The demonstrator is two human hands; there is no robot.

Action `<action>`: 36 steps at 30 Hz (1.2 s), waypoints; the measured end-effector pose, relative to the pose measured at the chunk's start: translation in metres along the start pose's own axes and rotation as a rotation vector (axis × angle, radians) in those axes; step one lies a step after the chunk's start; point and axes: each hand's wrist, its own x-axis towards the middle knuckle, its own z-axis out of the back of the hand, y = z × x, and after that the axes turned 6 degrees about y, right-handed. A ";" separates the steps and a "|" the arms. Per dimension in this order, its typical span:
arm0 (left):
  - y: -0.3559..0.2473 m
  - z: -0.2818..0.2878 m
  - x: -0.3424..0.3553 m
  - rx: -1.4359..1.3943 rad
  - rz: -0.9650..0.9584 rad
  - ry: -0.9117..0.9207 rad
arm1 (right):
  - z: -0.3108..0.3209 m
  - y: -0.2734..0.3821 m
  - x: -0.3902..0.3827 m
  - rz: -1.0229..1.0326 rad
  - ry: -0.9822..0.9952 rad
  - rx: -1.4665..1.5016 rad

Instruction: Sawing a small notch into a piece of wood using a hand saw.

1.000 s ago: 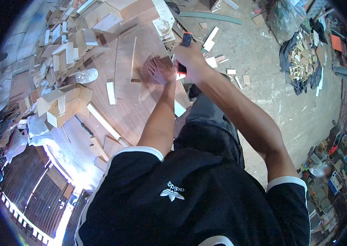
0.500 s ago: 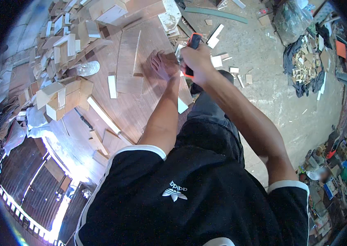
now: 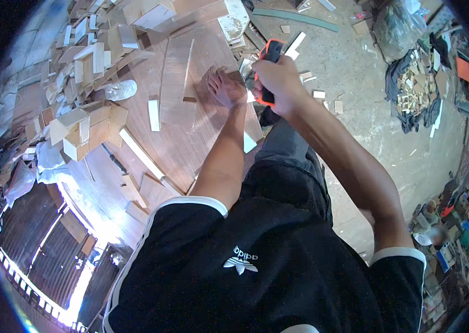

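While the left hand [image 3: 226, 89] lies palm-down, fingers parted, gripping nothing, the right hand [image 3: 280, 80] wraps 1 black-and-orange tool [image 3: 272, 51] beside the tabletop [image 3: 173, 145]; probably stiff, light, best gripped mid-handle.

Tool handle [image 3: 272, 52] plastic-looking; tabletop [image 3: 174, 151] smooth wood; floor [image 3: 367, 144] matt concrete.

On my right I see one dark sack [image 3: 394, 83] with wood scraps [image 3: 416, 93], beside a clear plastic bag [image 3: 396, 32]; leftward lies a transparent bottle [image 3: 121, 90].
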 end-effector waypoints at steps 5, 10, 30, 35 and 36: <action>-0.014 0.005 0.002 -0.101 -0.044 -0.047 | 0.009 -0.010 0.035 -0.022 -0.042 0.155; 0.003 -0.002 0.001 -0.026 -0.035 -0.023 | 0.008 -0.016 0.023 -0.034 0.016 0.125; -0.001 -0.004 0.000 -0.088 -0.078 -0.120 | 0.011 -0.029 0.016 -0.045 -0.062 0.120; -0.010 0.008 0.001 -0.170 -0.117 -0.123 | 0.004 -0.011 -0.012 0.014 -0.045 0.130; -0.014 0.011 0.002 -0.159 -0.096 -0.127 | 0.001 -0.003 -0.022 0.010 -0.044 0.128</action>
